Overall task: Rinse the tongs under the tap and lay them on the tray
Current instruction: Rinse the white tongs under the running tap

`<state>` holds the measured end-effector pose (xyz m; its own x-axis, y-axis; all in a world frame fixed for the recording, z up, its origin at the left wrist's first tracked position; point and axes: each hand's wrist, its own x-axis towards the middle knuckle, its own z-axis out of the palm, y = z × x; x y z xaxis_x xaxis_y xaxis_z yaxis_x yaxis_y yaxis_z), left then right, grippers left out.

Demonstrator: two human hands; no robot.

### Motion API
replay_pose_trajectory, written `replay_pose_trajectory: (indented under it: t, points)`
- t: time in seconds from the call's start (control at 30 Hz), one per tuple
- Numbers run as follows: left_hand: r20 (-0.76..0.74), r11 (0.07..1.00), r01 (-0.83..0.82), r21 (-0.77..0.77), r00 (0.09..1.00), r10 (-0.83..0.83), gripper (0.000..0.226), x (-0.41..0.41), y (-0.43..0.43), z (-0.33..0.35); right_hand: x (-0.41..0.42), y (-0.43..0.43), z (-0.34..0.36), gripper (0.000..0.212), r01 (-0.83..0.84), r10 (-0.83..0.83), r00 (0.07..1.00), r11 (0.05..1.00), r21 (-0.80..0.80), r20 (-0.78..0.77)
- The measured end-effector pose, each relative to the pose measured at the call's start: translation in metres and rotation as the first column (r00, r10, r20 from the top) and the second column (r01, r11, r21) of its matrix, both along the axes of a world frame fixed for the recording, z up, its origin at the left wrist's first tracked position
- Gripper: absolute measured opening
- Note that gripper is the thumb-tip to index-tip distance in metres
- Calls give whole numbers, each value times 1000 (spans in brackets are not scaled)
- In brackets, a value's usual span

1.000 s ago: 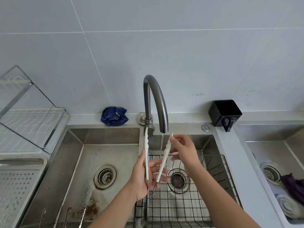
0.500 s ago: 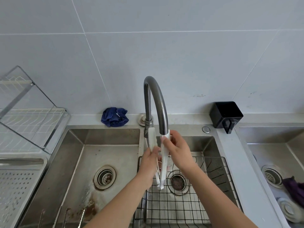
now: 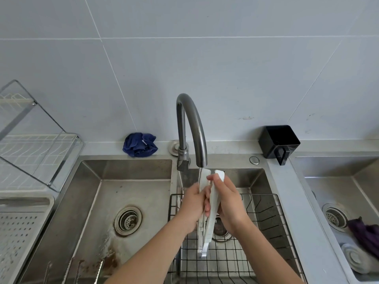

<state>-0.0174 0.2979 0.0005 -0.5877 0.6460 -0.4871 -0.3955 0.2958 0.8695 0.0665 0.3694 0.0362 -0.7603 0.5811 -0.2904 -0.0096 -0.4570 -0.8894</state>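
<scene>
White tongs (image 3: 212, 203) stand nearly upright under the grey curved tap (image 3: 191, 128), tips up and hinge end down near the wire basket. A thin stream of water falls from the spout onto the left tip. My left hand (image 3: 192, 208) grips the left arm of the tongs. My right hand (image 3: 227, 203) wraps round the right arm, thumb near its tip. The perforated tray (image 3: 24, 224) sits at the left edge, beside the left basin.
A black wire basket (image 3: 264, 226) fills the middle basin. Metal tongs (image 3: 75, 267) lie in the left basin by the drain. A dish rack (image 3: 37, 152), blue cloth (image 3: 140, 144) and black holder (image 3: 279, 141) line the counter. Another sink at right holds a purple cloth (image 3: 365, 234).
The tongs' arms have been brought together from a spread V and lifted closer to the spout. Both hands moved up and inward around them.
</scene>
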Motion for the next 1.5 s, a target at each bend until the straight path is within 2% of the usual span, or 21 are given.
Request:
replay_pose_trajectory:
  t: [0.1, 0.27, 0.37, 0.47, 0.6, 0.7, 0.77, 0.83, 0.9, 0.97, 1.03, 1.17, 1.27, 1.37, 1.43, 1.5]
  points:
    - [101, 1000, -20, 24, 995, 18, 49, 12, -3, -4, 8, -5, -4, 30, 18, -19, 999, 999, 28, 30]
    - [170, 986, -119, 120, 980, 98, 15, 19, -14, -3, 15, -8, -8, 25, -26, 25, 1000, 998, 55, 17]
    - [167, 977, -185, 107, 972, 165, 25, 13, -16, 1, 10, -9, -7, 21, -75, 75, 997, 994, 80, 4]
    - [181, 969, -231, 86, 960, 213, 16, 0, -12, 11, -5, -7, -4, 17, -136, 127, 990, 980, 147, 65]
    - [192, 960, -273, 62, 947, 256, 29, -18, -8, 22, -26, -4, 0, 15, -250, 216, 964, 936, 249, 157]
    - [278, 924, -373, 81, 899, 339, 29, -28, -9, 26, -39, -1, -1, 12, -190, 84, 962, 889, 416, 260]
    - [339, 876, -471, 104, 845, 414, 29, -35, -13, 25, -42, 5, -3, 12, -79, -73, 963, 844, 531, 260]
    - [355, 851, -506, 139, 828, 434, 23, -38, -17, 25, -42, 12, -7, 17, -12, -153, 960, 815, 579, 236]
    - [366, 837, -515, 182, 826, 429, 10, -40, -20, 26, -40, 17, -14, 21, -10, -138, 966, 824, 567, 218]
    - [364, 832, -508, 223, 835, 412, 4, -41, -22, 29, -36, 19, -25, 16, 13, -97, 982, 890, 455, 162]
    - [365, 829, -492, 266, 848, 386, 17, -42, -23, 30, -31, 20, -34, 20, 40, -92, 987, 939, 343, 135]
    - [405, 791, -516, 328, 834, 375, 28, -40, -20, 30, -26, 19, -44, 29, -27, -37, 980, 950, 311, 197]
    - [481, 739, -585, 335, 780, 400, 37, -40, -11, 31, -26, 25, -45, 16, -104, -20, 962, 895, 433, 273]
    - [519, 685, -624, 375, 754, 403, 36, -47, -7, 39, -30, 35, -44, 13, -243, -37, 909, 761, 601, 414]
    - [526, 660, -623, 420, 760, 383, 30, -53, -10, 43, -37, 36, -42, 5, -294, -41, 902, 672, 679, 431]
    - [502, 672, -594, 442, 785, 364, 25, -58, -19, 45, -45, 31, -38, 14, -290, -30, 920, 619, 730, 391]
